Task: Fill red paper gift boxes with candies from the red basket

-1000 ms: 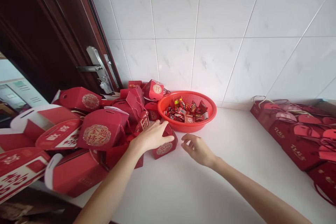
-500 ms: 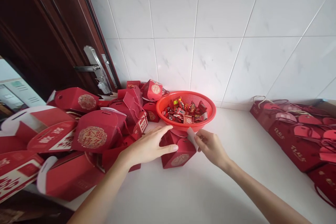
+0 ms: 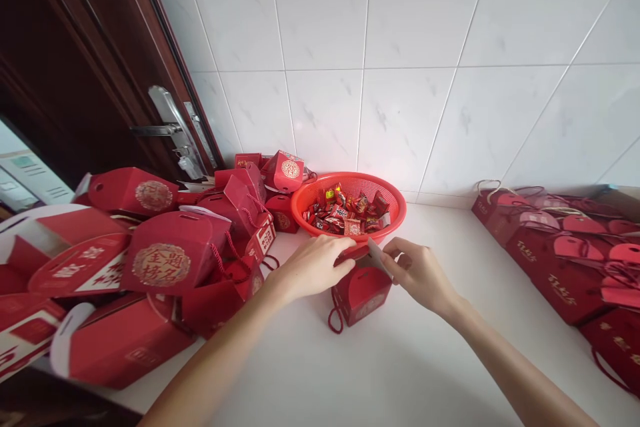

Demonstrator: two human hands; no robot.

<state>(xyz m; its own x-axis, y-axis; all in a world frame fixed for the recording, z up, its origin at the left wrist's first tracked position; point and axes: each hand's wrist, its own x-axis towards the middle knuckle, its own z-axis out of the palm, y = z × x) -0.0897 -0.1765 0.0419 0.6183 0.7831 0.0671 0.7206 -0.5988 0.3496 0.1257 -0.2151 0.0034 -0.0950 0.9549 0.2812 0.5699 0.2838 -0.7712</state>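
Observation:
A small red candy box [image 3: 366, 297] with a dark red cord handle stands upright on the white tabletop, its top flaps raised. My left hand [image 3: 315, 265] is at its upper left, thumb and fingers closed on the top edge. At the upper right, my right hand [image 3: 417, 273] pinches a flap whose pale inner side shows. Just behind the box is a red plastic basket [image 3: 397, 217] with wrapped candies [image 3: 345, 213] inside. My fingers hide part of the box top.
Red boxes [image 3: 173, 253] crowd the left side in a pile, several with open flaps. Along the right lie red boxes with gold lettering [image 3: 545, 267]. Behind stands a tiled wall [image 3: 410, 100]; a dark door [image 3: 90, 47] with a metal handle is at the left.
The box has turned a little and its cord handle now shows at the left front. My left hand has closed from a spread grip onto the box's top; my right hand keeps its flap.

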